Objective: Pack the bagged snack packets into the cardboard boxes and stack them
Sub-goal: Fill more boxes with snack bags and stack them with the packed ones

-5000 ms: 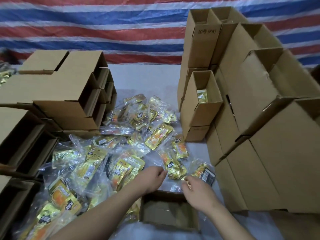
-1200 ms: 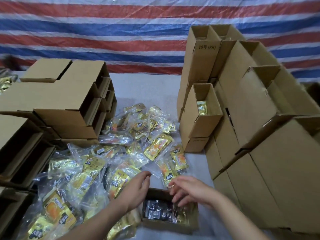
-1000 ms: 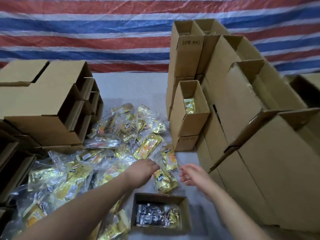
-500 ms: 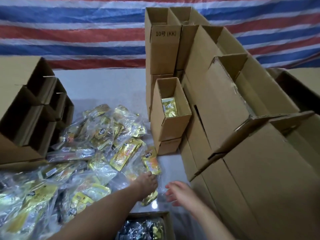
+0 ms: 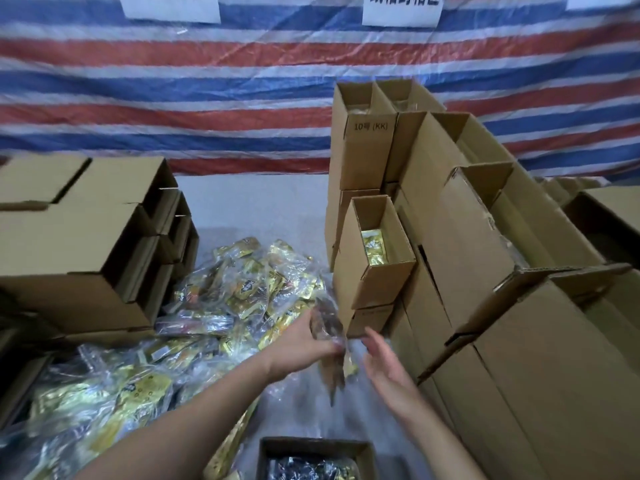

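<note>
At the near edge of the grey table (image 5: 249,209) sat a small open brown cardboard box (image 5: 317,446), cut off by the frame, with clear-bagged dark and gold packets (image 5: 311,469) lying inside it. Just beyond it, the left hand (image 5: 301,344) pinched a blurred clear-bagged snack packet (image 5: 329,348) and held it in the air above the table, the bag hanging down from the fingers. The right hand (image 5: 384,365) hovered just beside that bag with its fingers straight and spread, palm turned toward it; whether it touched the plastic could not be told. To the left and behind the hands lay a loose heap of gold-foil snack packets in clear bags (image 5: 221,306), spreading toward the near left corner. Further left stood a stack of brown cardboard boxes on their sides (image 5: 79,244), mouths facing right. To the right rose a taller stack of brown cardboard boxes (image 5: 485,271); 1 upright open box (image 5: 375,258) at its front held a gold packet (image 5: 374,245). At the back hung a red, white and blue striped tarpaulin (image 5: 207,81) bearing white paper signs (image 5: 401,8).
</note>
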Demonstrator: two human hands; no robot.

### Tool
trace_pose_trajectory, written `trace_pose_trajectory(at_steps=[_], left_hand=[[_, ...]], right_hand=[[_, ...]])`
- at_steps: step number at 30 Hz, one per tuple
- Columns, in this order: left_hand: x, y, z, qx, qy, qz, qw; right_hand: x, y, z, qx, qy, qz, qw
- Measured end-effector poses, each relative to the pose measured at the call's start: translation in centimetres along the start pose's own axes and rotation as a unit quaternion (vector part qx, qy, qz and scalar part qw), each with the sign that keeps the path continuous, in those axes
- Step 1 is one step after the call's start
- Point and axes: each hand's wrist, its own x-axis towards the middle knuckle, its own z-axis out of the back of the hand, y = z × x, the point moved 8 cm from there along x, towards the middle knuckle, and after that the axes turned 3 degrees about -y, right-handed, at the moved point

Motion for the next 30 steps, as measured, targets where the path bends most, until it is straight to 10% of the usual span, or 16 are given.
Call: trace_pose_trajectory(at_steps=[9,23,30], left_hand=[[-3.6,-8.2,3.4,-0.278,-0.077,-0.06,0.956],[-10.3,-1.3,4.6,-0.032,-0.003,0.018,0.999],[-14.2,10.7,3.5,0.17,0.02,0.105,0.98]], right_hand=[[-0.9,9.5,-6.5,0.001,0.123,0.127,0.984],[-4.7,7.1,-3.5,-0.278,0.137,0.088,0.947],[-7.9,1.2,-4.3,-0.522,0.301,0.004,0.798]])
